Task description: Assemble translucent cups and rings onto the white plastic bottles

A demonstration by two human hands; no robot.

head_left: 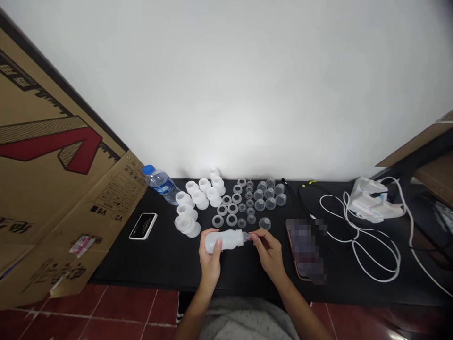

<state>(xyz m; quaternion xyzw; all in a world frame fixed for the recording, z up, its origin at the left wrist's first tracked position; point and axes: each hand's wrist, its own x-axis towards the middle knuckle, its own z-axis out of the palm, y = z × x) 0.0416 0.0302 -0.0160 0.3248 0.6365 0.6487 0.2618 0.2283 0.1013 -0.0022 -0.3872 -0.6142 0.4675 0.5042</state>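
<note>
My left hand is wrapped round a white baby bottle that lies on its side just above the black table, its neck pointing right. At the neck sits a clear nipple, whose tip my right hand pinches. Several white bottles without tops stand behind my left hand. Beyond the held bottle are rows of translucent collar rings, several small nipples and clear domed caps. One cap lies apart, close to my right hand.
A cardboard box borders the left side. Near it are a water bottle and a white phone-like device. To the right lie a phone, looped white cable and a white power strip. A white wall rises behind.
</note>
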